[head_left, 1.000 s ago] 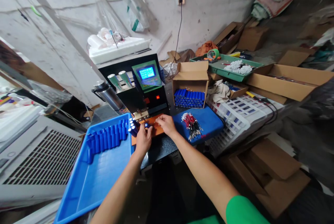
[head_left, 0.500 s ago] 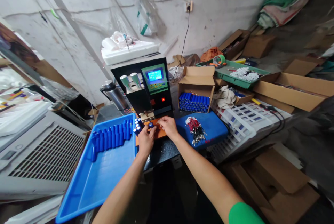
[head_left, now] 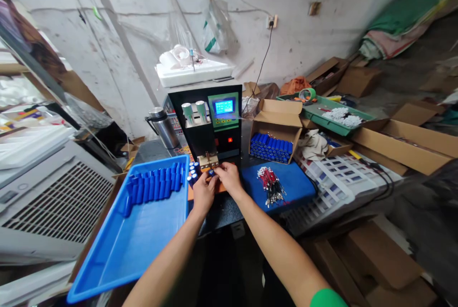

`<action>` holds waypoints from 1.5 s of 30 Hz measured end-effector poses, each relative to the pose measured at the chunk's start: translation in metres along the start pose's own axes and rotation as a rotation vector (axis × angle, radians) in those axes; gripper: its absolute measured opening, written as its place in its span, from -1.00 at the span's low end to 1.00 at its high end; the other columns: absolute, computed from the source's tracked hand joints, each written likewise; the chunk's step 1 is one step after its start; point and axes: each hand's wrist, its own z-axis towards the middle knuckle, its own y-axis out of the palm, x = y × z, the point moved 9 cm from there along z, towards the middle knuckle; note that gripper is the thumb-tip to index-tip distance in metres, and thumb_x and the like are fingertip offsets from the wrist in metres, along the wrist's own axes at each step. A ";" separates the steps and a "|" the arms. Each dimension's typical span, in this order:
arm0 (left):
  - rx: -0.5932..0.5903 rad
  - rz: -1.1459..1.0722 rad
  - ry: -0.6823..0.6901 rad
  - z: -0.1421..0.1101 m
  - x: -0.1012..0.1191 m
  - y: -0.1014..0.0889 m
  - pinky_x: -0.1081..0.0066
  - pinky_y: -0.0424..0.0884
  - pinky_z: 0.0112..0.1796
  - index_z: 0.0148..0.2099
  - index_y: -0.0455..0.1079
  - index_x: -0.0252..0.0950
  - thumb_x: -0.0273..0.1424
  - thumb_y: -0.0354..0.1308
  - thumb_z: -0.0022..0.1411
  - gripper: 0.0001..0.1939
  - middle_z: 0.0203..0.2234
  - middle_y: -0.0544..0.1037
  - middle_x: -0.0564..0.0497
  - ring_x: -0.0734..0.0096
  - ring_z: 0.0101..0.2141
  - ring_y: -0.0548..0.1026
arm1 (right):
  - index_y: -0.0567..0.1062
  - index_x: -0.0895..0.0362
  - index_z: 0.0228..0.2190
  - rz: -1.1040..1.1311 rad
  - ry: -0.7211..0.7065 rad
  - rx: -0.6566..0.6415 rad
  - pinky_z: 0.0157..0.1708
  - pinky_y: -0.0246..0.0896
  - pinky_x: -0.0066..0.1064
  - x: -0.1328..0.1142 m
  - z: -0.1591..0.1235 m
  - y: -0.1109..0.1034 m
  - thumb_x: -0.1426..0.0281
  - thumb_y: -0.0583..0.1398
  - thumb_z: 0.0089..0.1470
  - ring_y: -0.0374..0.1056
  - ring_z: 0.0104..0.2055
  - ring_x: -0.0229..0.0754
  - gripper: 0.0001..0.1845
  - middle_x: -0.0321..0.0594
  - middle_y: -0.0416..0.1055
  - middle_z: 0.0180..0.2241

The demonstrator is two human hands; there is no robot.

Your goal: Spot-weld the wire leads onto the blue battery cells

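Observation:
My left hand (head_left: 204,192) is closed around a blue cylindrical battery (head_left: 211,172), its end facing up just below the electrodes of a black spot welder (head_left: 203,142). Beside it my right hand (head_left: 229,177) is pinched near the battery's top; whatever small piece its fingertips hold is too small to make out. Both hands are over an orange board (head_left: 222,188). Several upright blue batteries (head_left: 193,173) with pale ends stand left of my left hand. On a blue pad (head_left: 295,185) to the right lies a bundle of red and black wire leads (head_left: 272,185).
A blue tray (head_left: 143,250) at the left holds rows of blue batteries (head_left: 155,185). An open cardboard box (head_left: 281,116) stacked with batteries stands behind the pad. A steel flask (head_left: 164,128) is left of the welder. Further right are a green tray (head_left: 322,118) and a white crate (head_left: 329,178).
Both hands have moved forward with the battery, closer under the welder's electrodes, and the right hand has come in against it. The camera view has shifted slightly left.

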 end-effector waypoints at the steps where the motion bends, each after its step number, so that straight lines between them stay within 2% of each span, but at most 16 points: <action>1: 0.000 -0.008 0.000 0.000 -0.001 0.000 0.44 0.41 -0.36 -0.16 0.47 -0.37 -0.24 0.11 0.16 -0.69 -0.37 0.62 -0.06 0.34 -0.40 0.54 | 0.44 0.11 -0.59 -0.003 -0.001 0.013 -0.53 0.08 -0.50 -0.003 -0.001 -0.001 0.26 0.15 -0.10 0.28 -0.51 -0.26 -0.81 -0.36 0.39 -0.62; 6: 0.002 -0.040 -0.001 0.000 -0.002 0.001 0.44 0.43 -0.30 -0.14 0.46 -0.37 -0.27 0.10 0.16 -0.69 -0.32 0.62 -0.08 0.32 -0.35 0.56 | 0.45 0.12 -0.61 -0.036 0.011 0.047 -0.47 0.13 -0.47 -0.010 -0.003 -0.003 0.30 0.17 -0.14 0.32 -0.47 -0.23 -0.84 -0.32 0.44 -0.57; 16: -0.015 -0.016 -0.012 0.001 -0.005 0.003 0.46 0.42 -0.32 -0.13 0.46 -0.38 -0.27 0.08 0.17 -0.68 -0.36 0.62 -0.06 0.32 -0.36 0.56 | 0.48 0.12 -0.58 -0.127 0.004 0.072 -0.46 0.16 -0.46 -0.010 -0.003 -0.003 0.32 0.16 -0.11 0.36 -0.43 -0.20 -0.84 -0.28 0.48 -0.54; 23: -0.014 -0.041 -0.030 0.001 -0.009 0.004 0.42 0.43 -0.24 -0.08 0.46 -0.37 -0.26 0.08 0.18 -0.65 -0.28 0.63 -0.09 0.29 -0.29 0.57 | 0.47 0.11 -0.58 -0.125 -0.015 0.084 -0.46 0.17 -0.47 -0.009 -0.003 -0.003 0.32 0.15 -0.10 0.36 -0.44 -0.20 -0.85 -0.30 0.48 -0.54; 34: -0.022 -0.076 -0.084 0.000 -0.017 0.006 0.46 0.43 -0.31 -0.05 0.47 -0.34 -0.23 0.08 0.18 -0.62 -0.33 0.63 -0.05 0.34 -0.37 0.55 | 0.47 0.13 -0.53 -0.149 0.017 0.109 -0.39 0.22 -0.44 -0.016 -0.010 -0.004 0.39 0.16 -0.11 0.40 -0.42 -0.19 -0.91 -0.24 0.51 -0.49; 40: -0.009 -0.022 -0.064 -0.001 -0.013 0.004 0.46 0.41 -0.33 -0.04 0.48 -0.35 -0.23 0.07 0.18 -0.61 -0.33 0.62 -0.05 0.33 -0.36 0.54 | 0.45 0.11 -0.55 -0.151 0.003 0.100 -0.42 0.22 -0.44 -0.016 -0.010 -0.004 0.39 0.15 -0.10 0.40 -0.42 -0.18 -0.91 -0.26 0.51 -0.51; 45: -0.010 -0.064 -0.066 -0.002 -0.012 0.004 0.46 0.43 -0.36 -0.05 0.48 -0.35 -0.24 0.09 0.18 -0.62 -0.38 0.61 -0.04 0.36 -0.42 0.53 | 0.45 0.11 -0.54 -0.161 -0.019 0.098 -0.41 0.23 -0.44 -0.014 -0.009 -0.004 0.37 0.15 -0.09 0.39 -0.44 -0.19 -0.90 -0.26 0.51 -0.50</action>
